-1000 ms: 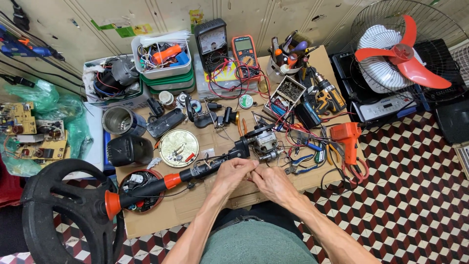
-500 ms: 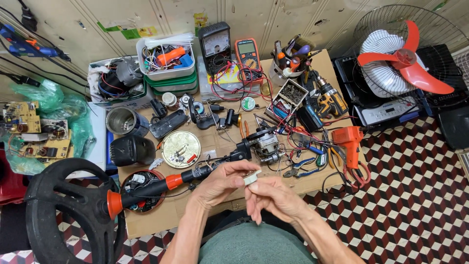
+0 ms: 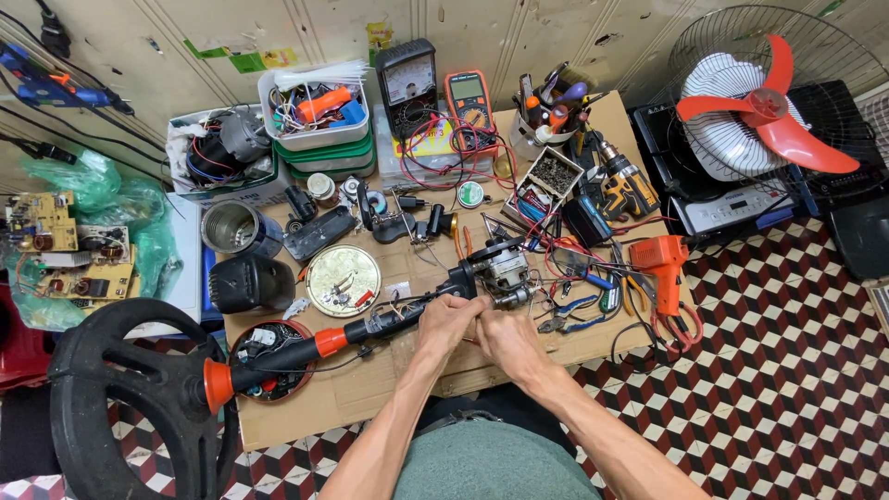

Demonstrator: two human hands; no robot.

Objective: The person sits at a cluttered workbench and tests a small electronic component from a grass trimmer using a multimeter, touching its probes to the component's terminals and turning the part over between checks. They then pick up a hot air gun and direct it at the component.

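A long power tool lies slantwise across the cardboard-covered table (image 3: 370, 398). It has a black shaft (image 3: 370, 326), an orange collar and an orange cone end (image 3: 218, 384). Its bare motor (image 3: 500, 268), with loose wires, sits at the upper end. My left hand (image 3: 443, 322) is closed over the shaft just behind the motor. My right hand (image 3: 505, 341) is beside it, with its fingertips pinched against the tool's body where they meet the left fingers. What lies between the fingertips is hidden.
A round metal lid (image 3: 343, 280), a black housing (image 3: 248, 282) and a metal can (image 3: 230, 227) lie to the left. Pliers (image 3: 565, 315), an orange drill (image 3: 662, 259) and tangled wires crowd the right. Two multimeters (image 3: 407, 79) stand at the back, a red-bladed fan (image 3: 769, 102) far right, and a black ring (image 3: 102, 389) on the floor.
Half a second ago both hands were drawn back toward my body with a small white piece between them. Now they are back on the tool behind the motor.
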